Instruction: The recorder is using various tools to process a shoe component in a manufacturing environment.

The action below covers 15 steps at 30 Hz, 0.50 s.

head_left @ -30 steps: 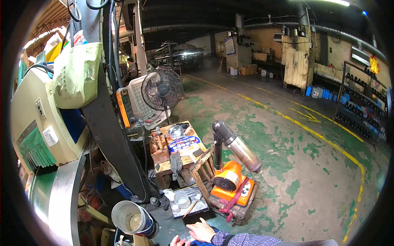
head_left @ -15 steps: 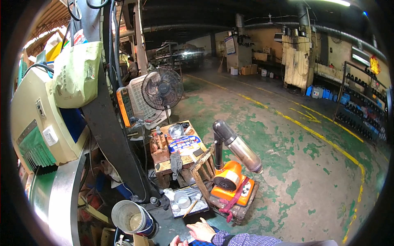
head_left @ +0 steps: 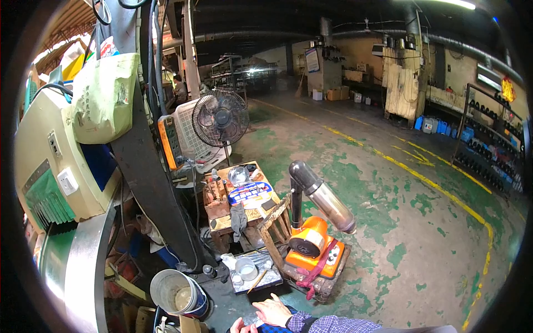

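Note:
At the lower edge, my right hand [head_left: 272, 312] reaches left over my lap, its fingers stretched out and apart. Beside it, my left hand [head_left: 240, 327] is cut off by the frame edge; its visible fingers are bent together. A small pale bit shows between the two hands, too small to name. Just ahead of them stands a low, foil-topped stand [head_left: 272, 277] with a translucent round tub [head_left: 246, 270] and a wooden-handled brush [head_left: 257, 281] on it. Neither hand touches these.
An orange hot-air blower [head_left: 313, 244] with a silver nozzle [head_left: 330, 205] sits right of the stand on a wooden stool. A white bucket [head_left: 177, 294] stands left. Behind are a cluttered wooden table [head_left: 222, 223], a fan [head_left: 221, 116] and a dark post [head_left: 158, 194]. A beige machine [head_left: 50, 150] fills the left.
The view has shifted very slightly. Both hands stay close together in nearly the same place, with a little more of the pale bit showing between them.

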Motion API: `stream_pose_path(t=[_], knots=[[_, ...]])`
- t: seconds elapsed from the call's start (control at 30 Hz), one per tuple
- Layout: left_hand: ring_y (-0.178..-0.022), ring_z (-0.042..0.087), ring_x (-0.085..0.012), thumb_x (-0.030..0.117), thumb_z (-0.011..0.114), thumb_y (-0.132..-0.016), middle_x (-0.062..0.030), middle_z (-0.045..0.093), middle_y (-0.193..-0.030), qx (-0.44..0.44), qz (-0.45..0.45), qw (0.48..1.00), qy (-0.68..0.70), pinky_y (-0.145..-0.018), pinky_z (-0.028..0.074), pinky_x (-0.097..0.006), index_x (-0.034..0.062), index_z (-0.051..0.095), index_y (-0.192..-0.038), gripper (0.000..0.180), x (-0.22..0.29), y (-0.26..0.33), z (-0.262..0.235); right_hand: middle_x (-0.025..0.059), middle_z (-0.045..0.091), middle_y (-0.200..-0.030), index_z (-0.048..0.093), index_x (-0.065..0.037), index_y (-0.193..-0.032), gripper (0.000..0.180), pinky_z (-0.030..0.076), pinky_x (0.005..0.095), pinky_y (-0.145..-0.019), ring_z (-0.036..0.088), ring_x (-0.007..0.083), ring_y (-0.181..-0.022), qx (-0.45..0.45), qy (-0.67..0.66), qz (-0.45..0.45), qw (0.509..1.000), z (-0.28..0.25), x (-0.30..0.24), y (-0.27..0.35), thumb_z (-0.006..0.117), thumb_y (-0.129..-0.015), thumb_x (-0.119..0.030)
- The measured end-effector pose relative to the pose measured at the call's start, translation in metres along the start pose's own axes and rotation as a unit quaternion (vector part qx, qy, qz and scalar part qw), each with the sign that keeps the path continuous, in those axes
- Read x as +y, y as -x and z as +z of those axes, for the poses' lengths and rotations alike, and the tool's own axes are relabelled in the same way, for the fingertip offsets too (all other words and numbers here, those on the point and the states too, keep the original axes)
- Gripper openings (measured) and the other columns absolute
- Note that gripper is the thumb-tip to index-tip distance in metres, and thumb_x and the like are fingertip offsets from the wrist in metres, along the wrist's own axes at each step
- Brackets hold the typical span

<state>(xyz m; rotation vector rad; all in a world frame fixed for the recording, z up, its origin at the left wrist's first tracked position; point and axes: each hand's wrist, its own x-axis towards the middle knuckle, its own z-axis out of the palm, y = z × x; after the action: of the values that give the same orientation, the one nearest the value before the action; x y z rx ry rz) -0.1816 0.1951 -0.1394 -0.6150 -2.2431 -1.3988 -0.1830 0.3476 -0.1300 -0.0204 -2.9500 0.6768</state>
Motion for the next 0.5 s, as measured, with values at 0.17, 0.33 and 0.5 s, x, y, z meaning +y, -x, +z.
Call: stream_pose_path(t=[0.17, 0.33, 0.5], knots=[[-0.084, 0.057, -0.0267, 0.005, 0.065, -0.074, -0.0151, 0.058, -0.107, 0.003, -0.004, 1.000, 0.003, -0.070, 0.047, -0.031, 0.0006, 0.058, -0.066, 0.012, 0.0012, -0.0002, 0.0003, 0.0077, 0.062, -0.100, 0.054, -0.008, -0.114, 0.036, 0.030, 0.0501, -0.098, 0.057, 0.0222, -0.094, -0.002, 0.004, -0.003, 1.000, -0.0005, 0.0004, 0.0000, 0.053, -0.083, -0.026], [-0.087, 0.057, -0.0275, 0.007, 0.065, -0.075, -0.0148, 0.058, -0.106, -0.002, 0.007, 1.000, -0.004, -0.073, 0.047, -0.032, 0.0018, 0.061, -0.076, 0.006, 0.0042, -0.0026, -0.0031, 0.0077, 0.063, -0.099, 0.054, -0.007, -0.114, 0.036, 0.030, 0.0503, -0.098, 0.057, 0.0224, -0.093, 0.007, 0.006, -0.006, 1.000, 0.0015, 0.0012, 0.0002, 0.053, -0.082, -0.025], [-0.091, 0.056, -0.0301, 0.008, 0.065, -0.075, -0.0151, 0.058, -0.105, -0.007, 0.023, 0.999, -0.025, -0.079, 0.047, -0.035, 0.0040, 0.062, -0.091, 0.017, 0.0042, -0.0041, -0.0042, 0.0076, 0.063, -0.097, 0.055, -0.007, -0.113, 0.036, 0.031, 0.0504, -0.097, 0.058, 0.0225, -0.092, 0.005, -0.001, -0.002, 1.000, 0.0000, 0.0001, -0.0004, 0.053, -0.082, -0.025]])
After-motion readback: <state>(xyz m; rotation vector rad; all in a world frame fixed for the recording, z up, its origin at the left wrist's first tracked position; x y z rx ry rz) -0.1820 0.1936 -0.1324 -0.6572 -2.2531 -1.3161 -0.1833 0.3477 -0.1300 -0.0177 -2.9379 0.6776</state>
